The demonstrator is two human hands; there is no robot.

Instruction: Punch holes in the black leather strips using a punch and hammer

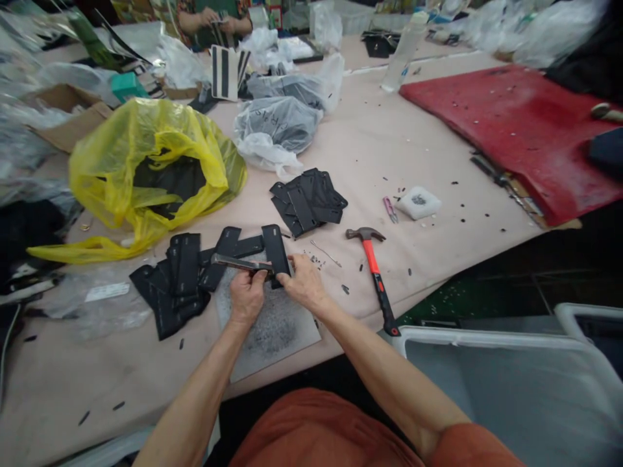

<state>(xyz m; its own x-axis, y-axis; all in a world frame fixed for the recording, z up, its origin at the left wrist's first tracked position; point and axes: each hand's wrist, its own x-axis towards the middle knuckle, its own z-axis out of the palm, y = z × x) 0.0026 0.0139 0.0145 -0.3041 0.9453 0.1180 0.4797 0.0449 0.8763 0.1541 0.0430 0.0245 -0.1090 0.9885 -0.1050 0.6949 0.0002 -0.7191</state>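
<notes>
My left hand [247,295] is closed around the near end of a long, narrow metal tool [238,262], whose exact kind I cannot make out. The tool's end meets a flat black strip [275,243] with small slots. At the strip's lower right, my right hand [304,282] pinches its edge. Both hands are over a speckled grey board [272,331]. A pile of similar black strips [180,285] lies to the left, some reaching onto the board. Another pile of black pieces [309,201] sits beyond my hands.
Right of my hands lies a claw hammer [374,266] with an orange and black handle. Pink-handled snips [390,209] rest beside a small white bag [419,202]. A yellow plastic bag [146,155] stands left, a red board [516,130] right. Another person's hands [219,21] show across the table.
</notes>
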